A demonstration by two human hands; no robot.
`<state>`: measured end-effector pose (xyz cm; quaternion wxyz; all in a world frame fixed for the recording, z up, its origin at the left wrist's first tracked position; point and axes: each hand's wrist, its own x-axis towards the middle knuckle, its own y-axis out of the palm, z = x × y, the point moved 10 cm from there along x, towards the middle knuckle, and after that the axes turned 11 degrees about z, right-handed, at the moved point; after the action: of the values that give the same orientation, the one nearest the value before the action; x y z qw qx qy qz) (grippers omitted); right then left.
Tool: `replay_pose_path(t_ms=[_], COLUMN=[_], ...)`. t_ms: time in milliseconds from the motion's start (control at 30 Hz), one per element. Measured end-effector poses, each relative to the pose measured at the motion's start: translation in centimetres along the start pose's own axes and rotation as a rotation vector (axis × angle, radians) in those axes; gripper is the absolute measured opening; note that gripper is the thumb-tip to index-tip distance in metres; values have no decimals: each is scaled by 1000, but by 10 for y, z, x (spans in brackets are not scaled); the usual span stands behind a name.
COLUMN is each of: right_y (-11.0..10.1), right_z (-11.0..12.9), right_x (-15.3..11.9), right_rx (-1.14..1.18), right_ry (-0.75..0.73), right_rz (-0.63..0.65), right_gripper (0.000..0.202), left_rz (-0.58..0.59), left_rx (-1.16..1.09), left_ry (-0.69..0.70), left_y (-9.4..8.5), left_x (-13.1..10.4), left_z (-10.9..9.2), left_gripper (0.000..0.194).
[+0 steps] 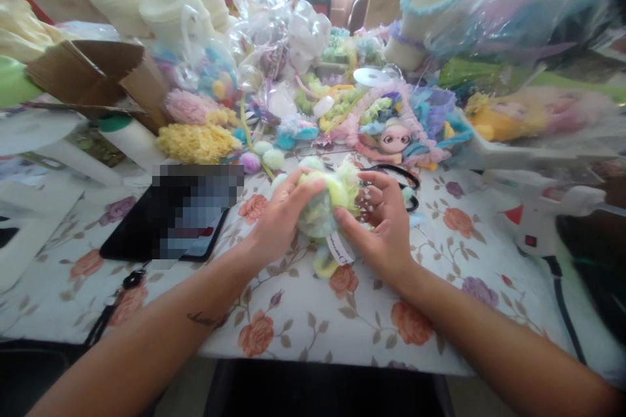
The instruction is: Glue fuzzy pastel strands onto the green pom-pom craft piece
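Between my hands, above the flowered tablecloth, is a soft pale-green and yellow plush item [315, 215] with a fuzzy edge and a white tag [340, 247] hanging from it. My left hand [288, 208] grips its left side, thumb laid across the top. On the other side my right hand [381, 221] pinches it near the fuzzy trim, with the fingers curled. Small clear beads or drops show by the right fingers; what they belong to is unclear. Black-handled scissors [413, 179] lie just behind my right hand, partly hidden.
A tablet [171, 221] lies to the left, and a white glue gun [533, 208] stands at right with its cord. Behind sit a cardboard box [92, 75], yellow fuzzy trim [198, 142], pompoms [250, 161], a doll face [395, 139] and clear plastic bags.
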<state>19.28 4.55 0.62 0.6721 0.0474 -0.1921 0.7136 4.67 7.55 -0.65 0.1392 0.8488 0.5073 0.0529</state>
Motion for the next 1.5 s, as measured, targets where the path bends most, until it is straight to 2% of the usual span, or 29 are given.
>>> replay_pose_path(t_ms=[100, 167, 233, 467, 700, 933, 1233, 1500], right_y=[0, 1, 1, 1, 1, 1, 1, 3], right_z=[-6, -8, -8, -3, 0, -5, -2, 0], right_x=[3, 4, 5, 1, 0, 4, 0, -1], right_rx=[85, 124, 133, 63, 4, 133, 61, 48], right_ry=[24, 25, 24, -10, -36, 5, 7, -24], right_rz=[-1, 0, -1, -8, -18, 0, -3, -5], right_gripper=[44, 46, 47, 42, 41, 43, 45, 47], left_rz=[35, 8, -40, -105, -92, -13, -103, -92], left_rx=[-40, -23, 24, 133, 83, 32, 137, 113], left_ry=[9, -13, -25, 35, 36, 5, 32, 40], left_y=[0, -4, -8, -11, -10, -7, -10, -10], left_x=[1, 1, 1, -2, -1, 3, -2, 0], left_z=[1, 4, 5, -4, 0, 5, -2, -1], left_gripper=[29, 45, 52, 41, 40, 44, 39, 39])
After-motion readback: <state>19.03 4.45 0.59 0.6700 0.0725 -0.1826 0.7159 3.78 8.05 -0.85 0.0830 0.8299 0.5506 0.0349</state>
